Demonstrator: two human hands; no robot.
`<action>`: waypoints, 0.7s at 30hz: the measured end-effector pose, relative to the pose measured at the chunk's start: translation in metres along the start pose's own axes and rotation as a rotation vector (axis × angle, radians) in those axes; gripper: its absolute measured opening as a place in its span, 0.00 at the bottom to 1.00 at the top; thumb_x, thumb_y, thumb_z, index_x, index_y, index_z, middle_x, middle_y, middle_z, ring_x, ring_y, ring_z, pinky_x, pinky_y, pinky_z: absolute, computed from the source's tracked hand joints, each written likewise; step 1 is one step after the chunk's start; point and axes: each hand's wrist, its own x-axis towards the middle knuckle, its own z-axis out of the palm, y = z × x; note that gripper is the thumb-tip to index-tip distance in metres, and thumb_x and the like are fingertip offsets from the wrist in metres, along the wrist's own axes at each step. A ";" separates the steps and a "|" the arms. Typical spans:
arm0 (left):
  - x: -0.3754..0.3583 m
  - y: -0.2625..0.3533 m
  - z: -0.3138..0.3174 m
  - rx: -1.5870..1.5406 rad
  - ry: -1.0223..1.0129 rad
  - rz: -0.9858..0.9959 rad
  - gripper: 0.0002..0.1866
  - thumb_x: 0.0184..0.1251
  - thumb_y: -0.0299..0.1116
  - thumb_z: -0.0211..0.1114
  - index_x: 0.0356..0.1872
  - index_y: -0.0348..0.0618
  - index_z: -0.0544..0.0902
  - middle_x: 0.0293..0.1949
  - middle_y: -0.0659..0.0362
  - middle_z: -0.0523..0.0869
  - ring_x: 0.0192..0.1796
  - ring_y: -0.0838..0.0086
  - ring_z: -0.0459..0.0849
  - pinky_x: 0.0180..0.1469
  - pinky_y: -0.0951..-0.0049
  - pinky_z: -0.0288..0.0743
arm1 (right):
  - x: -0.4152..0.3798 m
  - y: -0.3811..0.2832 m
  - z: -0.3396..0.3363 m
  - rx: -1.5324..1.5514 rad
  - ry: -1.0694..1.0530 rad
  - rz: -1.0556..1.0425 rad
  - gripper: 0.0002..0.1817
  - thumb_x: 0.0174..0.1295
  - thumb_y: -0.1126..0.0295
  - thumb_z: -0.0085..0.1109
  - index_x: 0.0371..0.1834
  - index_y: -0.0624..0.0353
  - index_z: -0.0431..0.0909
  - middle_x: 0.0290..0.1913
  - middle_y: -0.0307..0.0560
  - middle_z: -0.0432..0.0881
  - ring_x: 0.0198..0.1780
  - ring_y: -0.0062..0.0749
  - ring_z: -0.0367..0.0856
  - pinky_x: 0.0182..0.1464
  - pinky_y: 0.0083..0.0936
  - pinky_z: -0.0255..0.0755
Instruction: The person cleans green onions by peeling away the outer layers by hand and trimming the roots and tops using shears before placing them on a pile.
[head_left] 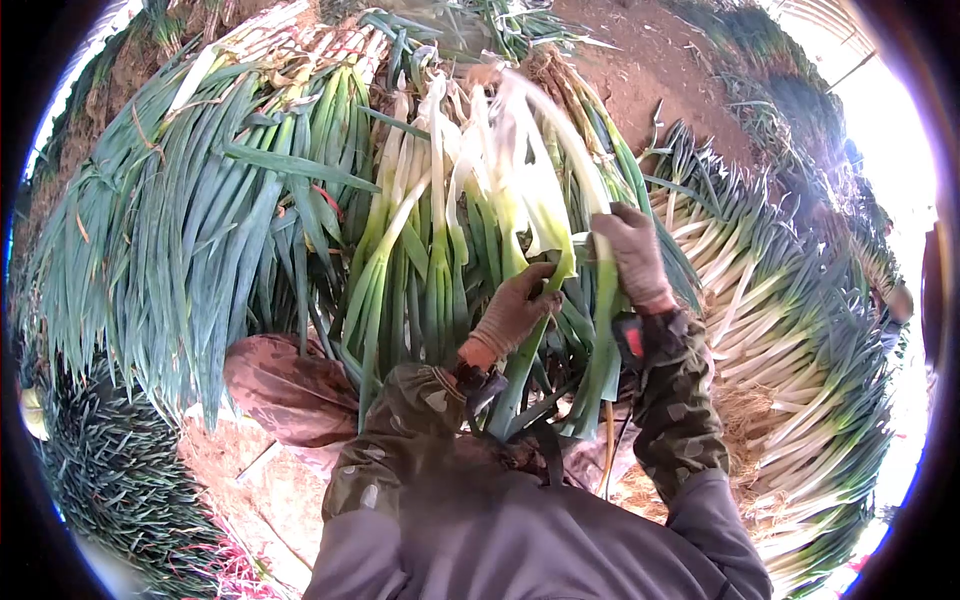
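Note:
Both my hands wear brownish gloves. My right hand [635, 255] is closed around a long green onion [575, 135], its pale shank slanting up to the left and its green leaves hanging below. Lower and to the left, my left hand [512, 312] pinches a loose, torn outer leaf [540, 205], whitish above and green below. The shank's upper end is blurred. Just beyond my hands lies a heap of green onions [440, 230], some with loosened pale skins. My left fingertips are partly hidden by leaves.
Bundled green onions [310, 110] with red ties lie at upper left, their leaves hanging down. On the right, a long row of green onions [770, 370] shows white shanks and roots. More dark green leaves [120, 480] stand at lower left. Bare soil [650, 60] shows at the top.

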 end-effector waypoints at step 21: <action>0.116 0.006 -0.056 0.980 0.165 -0.573 0.28 0.55 0.44 0.74 0.54 0.39 0.82 0.45 0.43 0.90 0.50 0.51 0.90 0.50 0.57 0.84 | 0.008 0.035 -0.036 0.087 0.066 0.064 0.14 0.61 0.68 0.68 0.41 0.69 0.79 0.29 0.41 0.80 0.25 0.24 0.79 0.27 0.22 0.73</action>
